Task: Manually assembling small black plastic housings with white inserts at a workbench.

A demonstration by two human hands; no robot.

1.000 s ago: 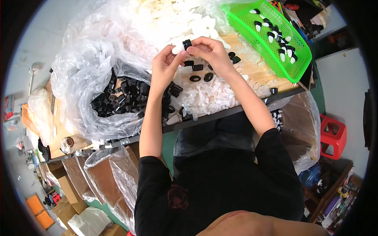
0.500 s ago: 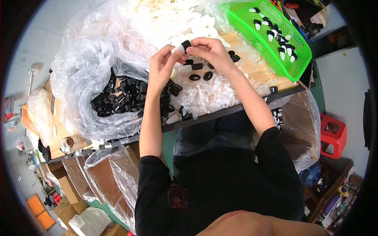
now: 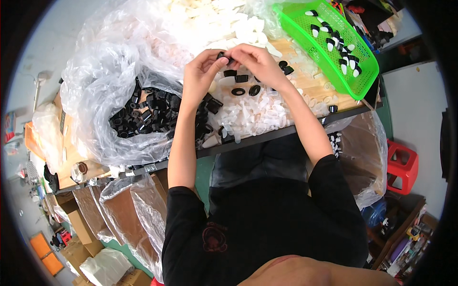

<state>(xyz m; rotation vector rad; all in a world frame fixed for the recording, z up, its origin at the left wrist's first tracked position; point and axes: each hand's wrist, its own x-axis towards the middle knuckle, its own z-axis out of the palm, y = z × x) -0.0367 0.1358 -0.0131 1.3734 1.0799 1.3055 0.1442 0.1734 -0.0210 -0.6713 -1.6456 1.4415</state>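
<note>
Over the far middle of the worktable, my left hand [image 3: 201, 74] and my right hand [image 3: 260, 64] meet, fingertips pinched together on one small black plastic cap [image 3: 221, 55]. My fingers cover most of it, so any white part on it is hidden. Just below the hands lie loose black caps [image 3: 242, 78] and flat black oval rings [image 3: 238, 91]. Translucent white plastic pieces [image 3: 257, 112] are heaped nearer the table edge. Left of my left forearm, a clear plastic bag [image 3: 95, 119] lies open around a pile of black parts [image 3: 152, 109].
A green mesh basket [image 3: 365, 86] with several black-and-white assembled pieces [image 3: 343, 52] stands at the far right. Cream-white pieces [image 3: 224, 24] are heaped at the back. Plastic-lined boxes [image 3: 121, 209] sit below the table's front edge [image 3: 257, 142]; a red stool [image 3: 402, 167] is at right.
My hands have closed in around the piece, and my right fingers have shifted left over it. The white end that showed between my fingers is now covered.
</note>
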